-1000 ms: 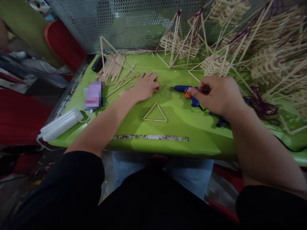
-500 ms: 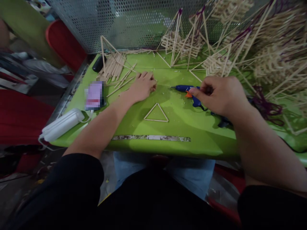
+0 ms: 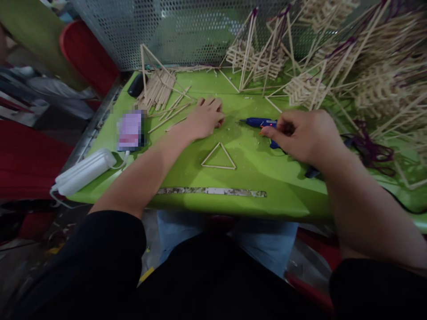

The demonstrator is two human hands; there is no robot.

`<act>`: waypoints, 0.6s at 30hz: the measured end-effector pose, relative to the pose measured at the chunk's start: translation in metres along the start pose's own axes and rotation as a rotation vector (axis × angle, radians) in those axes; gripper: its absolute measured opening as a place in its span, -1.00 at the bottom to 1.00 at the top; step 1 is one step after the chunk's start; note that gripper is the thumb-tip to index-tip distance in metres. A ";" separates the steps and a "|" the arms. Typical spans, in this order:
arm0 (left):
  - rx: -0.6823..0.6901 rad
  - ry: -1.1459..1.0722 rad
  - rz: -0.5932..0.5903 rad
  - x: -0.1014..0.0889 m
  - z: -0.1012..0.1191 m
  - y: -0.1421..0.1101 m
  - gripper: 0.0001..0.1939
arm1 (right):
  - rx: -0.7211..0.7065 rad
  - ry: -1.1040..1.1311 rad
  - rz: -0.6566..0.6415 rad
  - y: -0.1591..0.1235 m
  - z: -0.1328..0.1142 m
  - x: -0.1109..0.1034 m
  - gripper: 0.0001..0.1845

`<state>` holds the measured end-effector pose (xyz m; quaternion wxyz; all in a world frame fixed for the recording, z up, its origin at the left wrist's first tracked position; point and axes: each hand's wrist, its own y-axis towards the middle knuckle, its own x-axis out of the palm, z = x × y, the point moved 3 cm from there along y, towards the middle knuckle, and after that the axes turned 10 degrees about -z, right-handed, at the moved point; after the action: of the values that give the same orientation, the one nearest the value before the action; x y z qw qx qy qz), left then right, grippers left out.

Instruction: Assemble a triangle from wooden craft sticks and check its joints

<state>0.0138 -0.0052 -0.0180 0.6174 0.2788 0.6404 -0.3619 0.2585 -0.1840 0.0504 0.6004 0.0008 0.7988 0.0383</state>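
My left hand [image 3: 207, 118] is low over the green table with its fingers curled and the tips bent down. Whatever they may hold is hidden. Loose wooden sticks [image 3: 176, 111] lie just left of that hand. My right hand [image 3: 300, 131] is closed at the rear of a blue hot glue gun [image 3: 256, 122], its thumb across the orange trigger. The gun's nozzle points left, and its handle is partly covered by the hand. Between and below my hands a small triangle of sticks [image 3: 218, 167] lies flat on the table.
Stick frames with purple string [image 3: 373, 149] crowd the right and back. A stick bundle [image 3: 160, 91], a black object [image 3: 136, 85], a blurred-out phone [image 3: 130, 129] and a white power bank [image 3: 85, 171] are on the left. A patterned strip [image 3: 213, 191] lies near the front edge [image 3: 233, 211].
My left hand has moved a little to the right. My right hand has shifted slightly left over the glue gun, covering more of its trigger and handle. The triangle stays in place.
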 end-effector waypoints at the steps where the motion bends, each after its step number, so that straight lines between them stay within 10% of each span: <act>1: -0.007 -0.006 -0.012 0.001 0.000 0.001 -0.81 | 0.002 -0.006 -0.006 0.000 0.000 0.000 -0.49; 18: -0.033 -0.162 -0.161 -0.015 0.031 0.009 -0.74 | -0.046 -0.009 0.034 -0.006 -0.005 -0.002 -0.52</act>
<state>0.0407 -0.0235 -0.0037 0.6406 0.1863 0.6147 -0.4208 0.2551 -0.1907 0.0534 0.6030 0.0006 0.7949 0.0668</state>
